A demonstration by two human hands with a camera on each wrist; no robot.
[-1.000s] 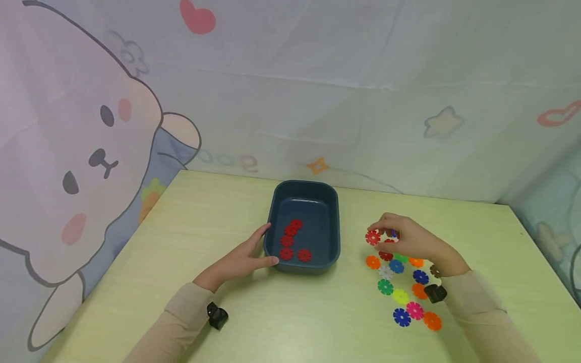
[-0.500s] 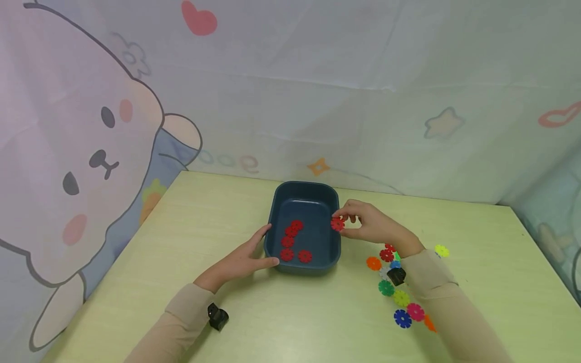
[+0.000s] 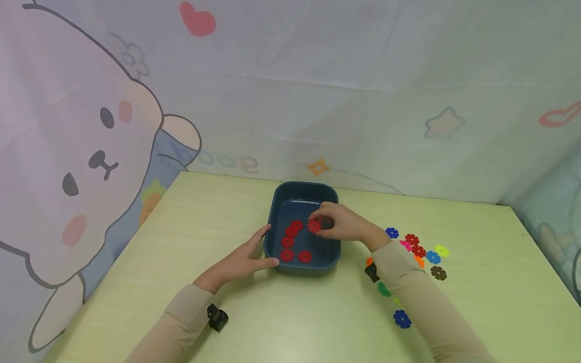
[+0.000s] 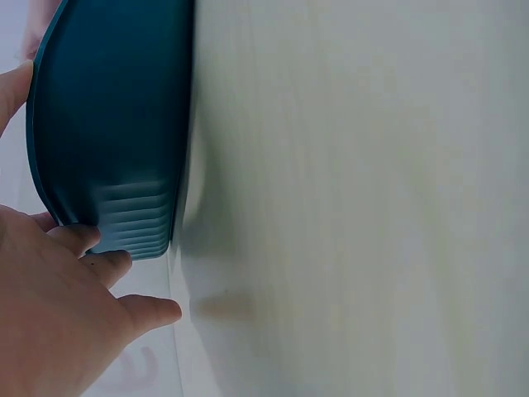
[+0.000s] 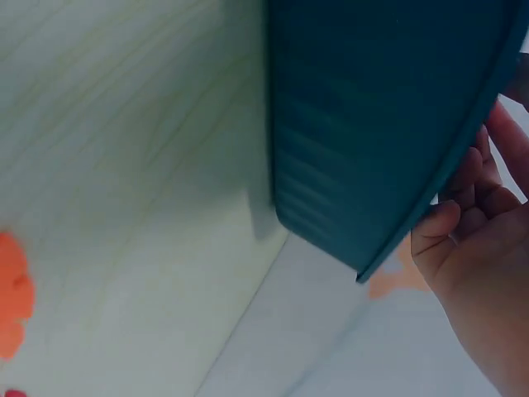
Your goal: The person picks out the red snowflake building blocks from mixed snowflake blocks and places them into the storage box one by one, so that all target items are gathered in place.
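Note:
In the head view, a dark blue rectangular plastic bin (image 3: 306, 270) stands on the table, with several red notched snowflake discs (image 3: 287, 255) lying inside it. My left hand (image 3: 239, 263) rests against the bin's left side near the front corner, its thumb on the rim. The left wrist view shows those fingers, fairly straight, along the bin's ribbed outer wall (image 4: 132, 217). Over the right half of the bin, my right hand (image 3: 342, 222) pinches another red snowflake disc (image 3: 313, 226) between thumb and fingers. The right wrist view shows this hand (image 5: 488, 240) partly behind the bin's rim, its fingertips hidden.
Several loose discs in mixed colours lie right of the bin, among them a brown disc (image 3: 438, 273) and a blue disc (image 3: 402, 318). My right forearm (image 3: 422, 292) covers some of them. A printed cloth backdrop (image 3: 290, 101) hangs behind the table (image 3: 218, 201).
My right hand has carried the red snowflake disc leftward from the loose discs, past the bin's right rim, to above its inside. The left hand and the bin have stayed put.

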